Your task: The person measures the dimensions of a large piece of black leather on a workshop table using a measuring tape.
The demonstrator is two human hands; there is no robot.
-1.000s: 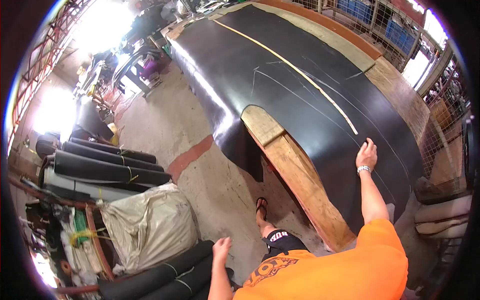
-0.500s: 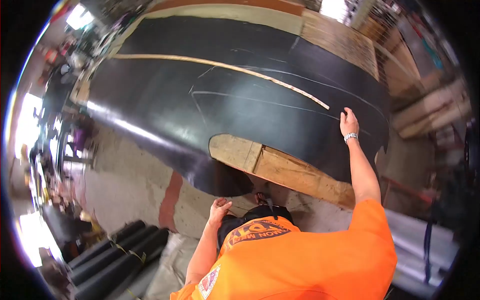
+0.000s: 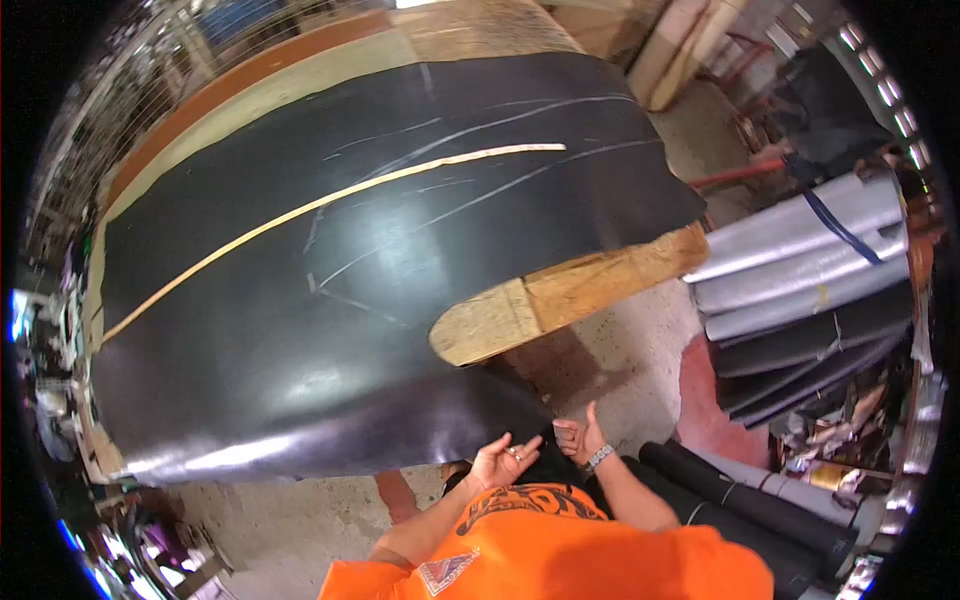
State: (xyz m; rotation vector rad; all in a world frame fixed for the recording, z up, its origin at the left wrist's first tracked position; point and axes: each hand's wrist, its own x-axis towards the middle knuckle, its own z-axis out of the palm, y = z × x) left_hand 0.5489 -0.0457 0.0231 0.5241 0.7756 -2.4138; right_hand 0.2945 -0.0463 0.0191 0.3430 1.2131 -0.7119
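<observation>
A large black sheet [image 3: 250, 330], like leather or rubber, covers the wooden table and hangs over its near side. Pale chalk-like lines are drawn on it, and a long thin yellowish strip [image 3: 300, 208] lies across it. Close to the sheet's hanging near corner is my left hand [image 3: 503, 463], palm up with fingers spread and a ring on one finger. My right hand [image 3: 580, 438], a metal watch at its wrist, is just right of it with thumb raised and apart from its fingers. Neither hand visibly grips the sheet, though contact with its edge is hard to tell.
Bare wood of the table [image 3: 610, 282] shows at a rounded cutout in the sheet. Silver rolls [image 3: 800, 235] and black rolls [image 3: 820, 340] are stacked at the right. More black rolls [image 3: 745, 510] lie near my right elbow. Beige rolls [image 3: 690, 50] stand beyond the table's far right end.
My view has swung round to the right. My right hand has left its place above the sheet near the strip's end and come down beside my left hand, near the hanging corner.
</observation>
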